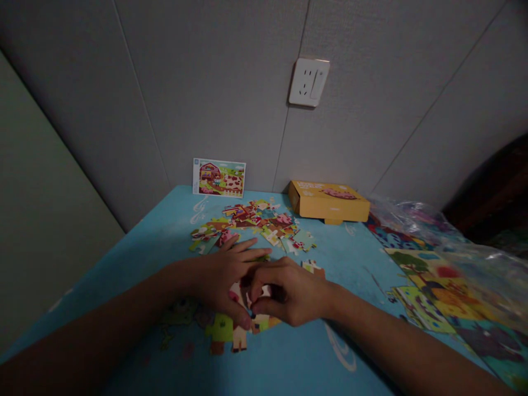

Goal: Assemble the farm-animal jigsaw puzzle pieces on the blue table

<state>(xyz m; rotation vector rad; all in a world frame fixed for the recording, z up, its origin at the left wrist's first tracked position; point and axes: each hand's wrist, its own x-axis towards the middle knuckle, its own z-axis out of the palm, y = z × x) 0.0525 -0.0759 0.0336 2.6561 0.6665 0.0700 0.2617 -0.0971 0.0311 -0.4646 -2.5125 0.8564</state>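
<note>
My left hand (pixel 229 278) lies over joined jigsaw pieces (pixel 221 328) on the blue cloth, its fingers spread and its palm down. Close beside it, my right hand (pixel 291 289) has thumb and forefinger bent together in a pinch on a jigsaw piece (pixel 266 291), which is mostly hidden. The joined part shows green, brown and cream colours, and both hands cover its middle. Past the fingertips, loose jigsaw pieces (pixel 247 217) lie heaped and overlapping. Another piece (pixel 312 268) sits just behind my right wrist.
A picture card (pixel 219 177) of a farm leans on the wall at the back. To its right is a yellow box (pixel 330 202). Picture sheets (pixel 454 291) and clear plastic wrapping (pixel 424 220) cover the right side. A socket (pixel 309 82) is on the wall.
</note>
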